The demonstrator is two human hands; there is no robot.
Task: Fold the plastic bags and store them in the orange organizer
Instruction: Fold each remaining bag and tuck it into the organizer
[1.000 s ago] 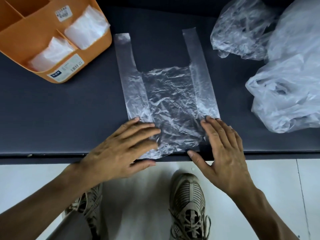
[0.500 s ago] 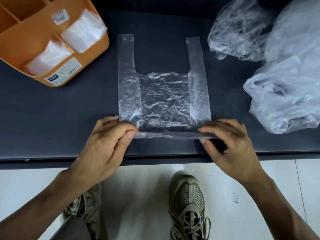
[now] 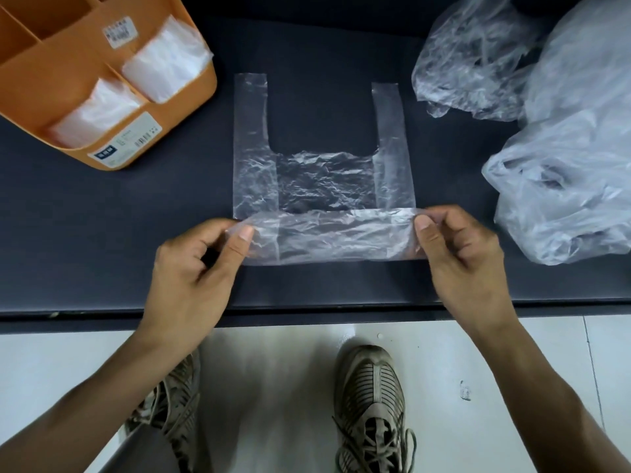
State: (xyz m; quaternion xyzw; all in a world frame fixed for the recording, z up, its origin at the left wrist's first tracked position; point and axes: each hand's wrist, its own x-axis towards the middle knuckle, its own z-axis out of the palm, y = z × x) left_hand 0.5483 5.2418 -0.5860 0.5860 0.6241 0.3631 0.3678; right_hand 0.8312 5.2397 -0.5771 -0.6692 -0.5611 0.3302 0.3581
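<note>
While we fold: left hand [image 3: 196, 264] and right hand [image 3: 459, 254] pinch the plastic bag [image 3: 324, 203].
Done: folded bags [image 3: 164, 66] in orange organizer [image 3: 191, 107].
Left: crumpled bags [image 3: 563, 186].

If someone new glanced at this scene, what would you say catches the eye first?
First, the clear plastic bag flat on the dark table, its near edge folded over and pinched by the left hand and right hand. Then the orange organizer at far left, holding folded bags, and the crumpled bags at right.
</note>
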